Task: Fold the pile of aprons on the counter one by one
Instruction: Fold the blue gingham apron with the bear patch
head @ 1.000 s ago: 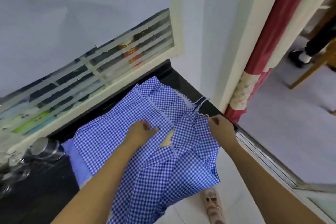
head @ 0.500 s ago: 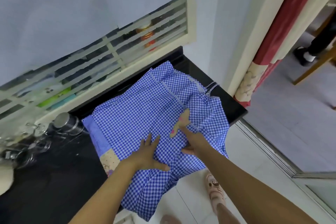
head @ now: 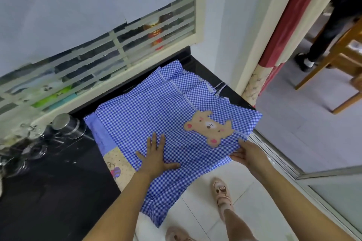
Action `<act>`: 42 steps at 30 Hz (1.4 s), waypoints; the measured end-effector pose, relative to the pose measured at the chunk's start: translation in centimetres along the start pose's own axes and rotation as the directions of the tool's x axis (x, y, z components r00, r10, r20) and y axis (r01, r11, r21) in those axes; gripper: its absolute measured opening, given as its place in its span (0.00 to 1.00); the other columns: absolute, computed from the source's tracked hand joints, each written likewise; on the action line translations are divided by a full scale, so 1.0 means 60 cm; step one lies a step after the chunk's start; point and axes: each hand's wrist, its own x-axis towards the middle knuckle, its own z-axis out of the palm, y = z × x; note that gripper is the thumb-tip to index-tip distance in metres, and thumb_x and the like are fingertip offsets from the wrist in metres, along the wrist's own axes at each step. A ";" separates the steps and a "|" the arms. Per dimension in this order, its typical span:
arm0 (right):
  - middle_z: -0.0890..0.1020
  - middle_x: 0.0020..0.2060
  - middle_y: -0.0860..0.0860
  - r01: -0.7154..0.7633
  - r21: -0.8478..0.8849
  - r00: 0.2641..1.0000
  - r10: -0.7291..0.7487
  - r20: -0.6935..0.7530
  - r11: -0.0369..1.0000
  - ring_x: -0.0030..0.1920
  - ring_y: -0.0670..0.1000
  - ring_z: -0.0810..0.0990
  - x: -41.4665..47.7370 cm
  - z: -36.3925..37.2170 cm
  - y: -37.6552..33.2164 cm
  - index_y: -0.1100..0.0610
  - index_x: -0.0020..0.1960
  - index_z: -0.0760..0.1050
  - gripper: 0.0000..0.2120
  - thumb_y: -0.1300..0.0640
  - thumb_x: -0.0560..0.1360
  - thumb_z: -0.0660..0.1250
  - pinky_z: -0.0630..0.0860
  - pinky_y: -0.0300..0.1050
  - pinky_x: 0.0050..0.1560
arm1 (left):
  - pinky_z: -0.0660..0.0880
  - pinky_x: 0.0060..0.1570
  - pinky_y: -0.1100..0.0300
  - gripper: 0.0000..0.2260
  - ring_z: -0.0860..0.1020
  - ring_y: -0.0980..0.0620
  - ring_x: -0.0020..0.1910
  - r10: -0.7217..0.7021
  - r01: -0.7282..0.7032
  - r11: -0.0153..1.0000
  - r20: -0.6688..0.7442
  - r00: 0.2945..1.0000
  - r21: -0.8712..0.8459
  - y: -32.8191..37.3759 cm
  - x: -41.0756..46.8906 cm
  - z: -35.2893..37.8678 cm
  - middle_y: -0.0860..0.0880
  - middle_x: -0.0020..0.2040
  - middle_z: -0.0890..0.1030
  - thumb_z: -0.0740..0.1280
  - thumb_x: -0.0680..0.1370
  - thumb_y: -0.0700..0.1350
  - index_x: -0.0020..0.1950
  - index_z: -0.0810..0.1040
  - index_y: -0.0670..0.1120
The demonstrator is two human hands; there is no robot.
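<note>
**Two hands on a blue apron**

A blue checked apron [head: 156, 115] lies spread out on the black counter [head: 49, 191], at the counter's right end. Some of the cloth hangs down over the counter's front edge. A brown bear patch [head: 210, 128] faces up on the cloth, near the counter's right front corner. A yellow pocket [head: 117, 164] with a little picture on it shows on the apron, close to the counter's front edge. Thin strings [head: 221, 86] stick out from the apron near the counter's back right corner.

The left hand [head: 156, 158] lies flat on the apron, by the counter's front edge. Its fingers are straight and spread wide. It presses the cloth down and grips nothing.

The right hand [head: 248, 154] is just past the counter's right front corner. It holds the apron's edge there, and its fingertips are hidden under the cloth.

A glass jar [head: 66, 125] with a shiny lid stands on the counter near the back. A window [head: 117, 49] with white bars runs along the counter's back. A red and cream curtain [head: 278, 45] hangs past the counter's right end. A foot in a pink sandal [head: 222, 195] stands on the white floor in front of the counter. A wooden chair [head: 344, 60] stands well off to the counter's right.
</note>
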 end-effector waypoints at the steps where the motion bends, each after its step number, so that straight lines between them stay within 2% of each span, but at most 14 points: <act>1: 0.84 0.32 0.53 -0.012 0.043 0.999 0.014 -0.045 0.999 0.31 0.50 0.84 0.008 -0.019 0.012 0.62 0.53 0.74 0.12 0.60 0.83 0.53 0.80 0.38 0.31 | 0.33 0.63 0.28 0.60 0.25 0.53 0.70 0.010 -0.011 1.000 -0.030 1.000 -0.010 -0.002 0.003 0.007 0.53 0.72 0.24 0.45 0.52 0.85 0.75 0.30 0.56; 4: 0.85 0.38 0.56 -0.070 0.101 0.992 0.079 -0.094 0.992 0.37 0.52 0.85 0.026 -0.031 0.058 0.60 0.60 0.73 0.14 0.55 0.83 0.53 0.81 0.41 0.37 | 0.30 0.62 0.28 0.61 0.24 0.52 0.70 0.016 -0.019 0.999 -0.078 0.997 -0.035 -0.002 0.013 0.016 0.54 0.70 0.23 0.41 0.49 0.86 0.75 0.29 0.57; 7: 0.84 0.46 0.58 -0.159 0.086 0.985 0.164 -0.061 0.984 0.47 0.57 0.83 0.024 0.012 0.108 0.58 0.55 0.74 0.20 0.41 0.79 0.58 0.79 0.48 0.46 | 0.31 0.62 0.27 0.63 0.25 0.53 0.69 -0.003 0.001 1.000 -0.081 0.997 -0.021 0.007 0.020 0.014 0.55 0.68 0.21 0.41 0.47 0.86 0.74 0.28 0.56; 12: 0.81 0.50 0.56 -0.301 -0.047 0.953 0.302 0.024 0.952 0.48 0.56 0.82 -0.036 0.122 0.191 0.59 0.55 0.74 0.26 0.37 0.71 0.67 0.81 0.48 0.44 | 0.35 0.68 0.33 0.46 0.38 0.50 0.77 -0.008 -0.013 0.984 -0.116 0.993 -0.179 0.005 0.013 -0.008 0.51 0.78 0.37 0.61 0.71 0.70 0.79 0.43 0.52; 15: 0.81 0.51 0.56 -0.420 -0.277 0.835 0.488 0.256 0.864 0.48 0.55 0.83 -0.082 0.185 0.227 0.58 0.55 0.74 0.29 0.34 0.70 0.67 0.81 0.46 0.48 | 0.39 0.73 0.44 0.34 0.50 0.49 0.77 -0.044 -0.020 0.977 -0.294 0.955 -0.211 -0.031 -0.011 -0.012 0.47 0.79 0.50 0.65 0.77 0.58 0.78 0.56 0.48; 18: 0.80 0.54 0.57 -0.484 -0.356 0.713 0.596 0.369 0.800 0.49 0.56 0.82 -0.098 0.244 0.256 0.58 0.58 0.74 0.30 0.34 0.69 0.68 0.81 0.46 0.49 | 0.39 0.74 0.45 0.33 0.50 0.50 0.77 -0.032 -0.026 0.990 -0.390 0.920 -0.142 -0.092 -0.046 0.000 0.47 0.79 0.52 0.69 0.76 0.51 0.77 0.58 0.47; 21: 0.76 0.61 0.58 -0.592 -0.136 0.722 0.597 0.350 0.795 0.48 0.57 0.81 -0.091 0.293 0.271 0.56 0.66 0.68 0.28 0.42 0.73 0.69 0.82 0.49 0.43 | 0.38 0.74 0.46 0.41 0.44 0.50 0.78 -0.059 0.018 0.990 -0.294 0.954 -0.140 -0.142 -0.072 0.010 0.48 0.79 0.46 0.69 0.74 0.57 0.79 0.51 0.47; 24: 0.79 0.54 0.55 -0.594 0.101 0.765 0.521 0.378 0.798 0.46 0.53 0.79 -0.077 0.324 0.273 0.57 0.66 0.69 0.20 0.56 0.77 0.67 0.78 0.50 0.48 | 0.39 0.75 0.44 0.46 0.40 0.48 0.77 -0.047 0.023 0.992 -0.196 0.979 -0.120 -0.166 -0.080 0.017 0.48 0.79 0.40 0.66 0.73 0.63 0.79 0.42 0.48; 26: 0.81 0.49 0.52 -0.517 0.090 0.815 0.457 0.357 0.851 0.45 0.49 0.80 -0.069 0.325 0.275 0.58 0.61 0.73 0.14 0.63 0.76 0.68 0.79 0.45 0.45 | 0.38 0.73 0.43 0.46 0.37 0.47 0.77 -0.060 0.042 0.994 -0.184 0.981 -0.098 -0.165 -0.077 0.020 0.49 0.79 0.38 0.65 0.73 0.65 0.78 0.39 0.49; 28: 0.80 0.37 0.52 -0.450 -0.046 0.835 0.438 0.333 0.892 0.32 0.45 0.78 -0.069 0.313 0.271 0.60 0.48 0.74 0.05 0.67 0.74 0.68 0.75 0.37 0.32 | 0.36 0.72 0.43 0.47 0.35 0.46 0.76 -0.109 0.101 0.993 -0.177 0.978 -0.055 -0.159 -0.070 0.021 0.49 0.78 0.35 0.63 0.73 0.67 0.78 0.37 0.51; 31: 0.72 0.24 0.50 -0.410 -0.257 0.830 0.474 0.294 0.875 0.19 0.44 0.66 -0.064 0.272 0.263 0.59 0.38 0.67 0.11 0.69 0.74 0.65 0.60 0.34 0.20 | 0.34 0.71 0.41 0.49 0.32 0.45 0.75 -0.161 0.153 0.986 -0.139 0.977 -0.062 -0.152 -0.056 0.018 0.51 0.77 0.31 0.62 0.71 0.69 0.77 0.33 0.53; 34: 0.73 0.26 0.49 -0.328 -0.350 0.804 0.454 0.384 0.878 0.22 0.43 0.64 -0.076 0.236 0.247 0.58 0.38 0.67 0.11 0.71 0.74 0.63 0.60 0.33 0.21 | 0.33 0.70 0.40 0.50 0.30 0.45 0.74 -0.173 0.166 0.983 -0.099 0.980 -0.074 -0.155 -0.050 0.014 0.51 0.76 0.29 0.63 0.71 0.70 0.76 0.31 0.53; 37: 0.75 0.32 0.53 -0.266 -0.254 0.797 0.361 0.485 0.930 0.25 0.44 0.70 -0.097 0.214 0.232 0.59 0.36 0.72 0.13 0.74 0.73 0.63 0.66 0.33 0.25 | 0.33 0.70 0.39 0.50 0.30 0.45 0.74 -0.165 0.157 0.984 -0.100 0.981 -0.083 -0.154 -0.050 0.015 0.50 0.76 0.29 0.62 0.71 0.70 0.76 0.31 0.53; 42: 0.82 0.53 0.58 -0.496 0.014 0.688 0.384 0.616 0.868 0.50 0.58 0.83 -0.114 0.202 0.246 0.61 0.55 0.77 0.11 0.64 0.74 0.63 0.78 0.38 0.32 | 0.33 0.68 0.34 0.48 0.32 0.45 0.75 -0.207 0.196 0.977 -0.181 0.961 -0.078 -0.142 -0.052 0.027 0.51 0.76 0.31 0.56 0.71 0.72 0.77 0.32 0.53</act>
